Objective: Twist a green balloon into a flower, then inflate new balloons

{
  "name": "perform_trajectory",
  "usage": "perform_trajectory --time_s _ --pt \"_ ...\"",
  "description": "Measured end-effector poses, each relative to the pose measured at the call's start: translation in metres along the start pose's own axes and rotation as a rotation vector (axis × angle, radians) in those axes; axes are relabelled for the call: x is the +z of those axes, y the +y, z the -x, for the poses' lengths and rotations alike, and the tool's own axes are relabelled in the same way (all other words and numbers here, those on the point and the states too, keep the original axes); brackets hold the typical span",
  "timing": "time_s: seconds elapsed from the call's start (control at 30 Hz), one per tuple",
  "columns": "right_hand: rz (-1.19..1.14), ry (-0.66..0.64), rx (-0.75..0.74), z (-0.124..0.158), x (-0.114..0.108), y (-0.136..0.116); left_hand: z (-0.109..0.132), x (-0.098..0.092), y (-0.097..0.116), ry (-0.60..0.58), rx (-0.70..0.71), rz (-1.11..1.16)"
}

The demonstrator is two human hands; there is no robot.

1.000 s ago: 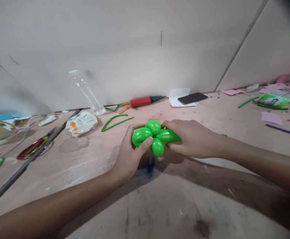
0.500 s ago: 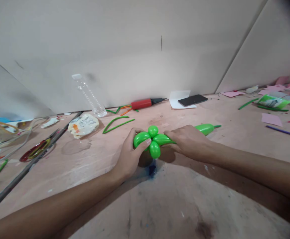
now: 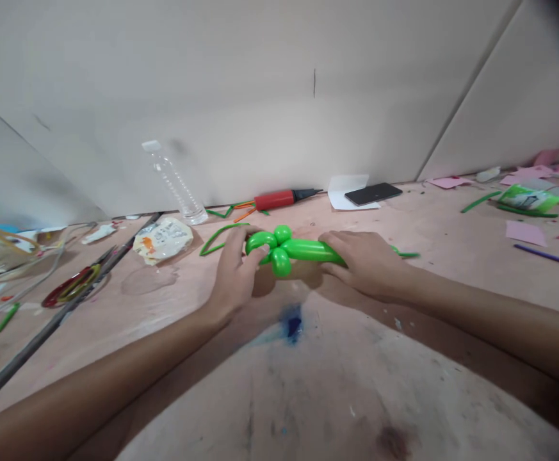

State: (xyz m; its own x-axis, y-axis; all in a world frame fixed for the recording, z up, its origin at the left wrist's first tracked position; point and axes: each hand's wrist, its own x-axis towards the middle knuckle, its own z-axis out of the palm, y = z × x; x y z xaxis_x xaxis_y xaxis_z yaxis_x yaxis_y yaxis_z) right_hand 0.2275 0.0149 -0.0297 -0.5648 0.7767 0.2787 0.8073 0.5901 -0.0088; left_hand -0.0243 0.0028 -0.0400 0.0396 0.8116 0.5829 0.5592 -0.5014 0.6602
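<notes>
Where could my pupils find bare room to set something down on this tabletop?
Mainly between the left forearm and right forearm, on stained tabletop. A smaller patch lies between the green balloon's tail and the purple strip. Crowded: left, around the scissors; far right, around pink papers.

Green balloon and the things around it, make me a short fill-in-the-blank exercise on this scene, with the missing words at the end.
The balloon held by the left hand and right hand is coloured ____.
The barrel of the pump is coloured ____.
In the picture, the clear bottle is to the ____ of the pump.
The dark phone lies partly on paper coloured ____.

Missing words: green; red; left; white.
</notes>
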Motion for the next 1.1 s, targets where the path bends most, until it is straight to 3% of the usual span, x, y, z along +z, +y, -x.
perform_trajectory --time_s 0.07,0.13,0.23,0.33,0.43,0.53,0.83,1.1 --pt "0.006 -0.031 0.027 0.000 0.000 -0.004 0.000 -0.003 0.012 -0.030 0.283 -0.269" --pt "-0.014 -0.046 0.040 0.001 -0.001 -0.010 0.003 0.001 0.032 -0.190 0.525 -0.560" --pt "-0.110 -0.038 0.029 0.005 -0.004 -0.020 0.005 0.021 0.060 -0.447 0.579 -0.843" --pt "-0.215 -0.026 0.020 0.007 -0.009 -0.026 -0.005 0.040 0.074 -0.666 0.406 -0.958" --pt "-0.157 -0.004 0.057 0.007 -0.011 -0.025 -0.017 0.044 0.077 -0.667 0.356 -0.979" --pt "-0.043 0.001 0.108 0.005 -0.011 -0.025 -0.021 0.037 0.077 -0.636 0.398 -0.986" --pt "-0.029 -0.079 0.098 0.004 -0.007 -0.028 -0.011 0.041 0.057 -0.595 0.386 -0.977" --pt "0.012 -0.180 0.047 0.008 -0.006 -0.033 0.002 0.036 0.047 -0.649 0.381 -0.948"
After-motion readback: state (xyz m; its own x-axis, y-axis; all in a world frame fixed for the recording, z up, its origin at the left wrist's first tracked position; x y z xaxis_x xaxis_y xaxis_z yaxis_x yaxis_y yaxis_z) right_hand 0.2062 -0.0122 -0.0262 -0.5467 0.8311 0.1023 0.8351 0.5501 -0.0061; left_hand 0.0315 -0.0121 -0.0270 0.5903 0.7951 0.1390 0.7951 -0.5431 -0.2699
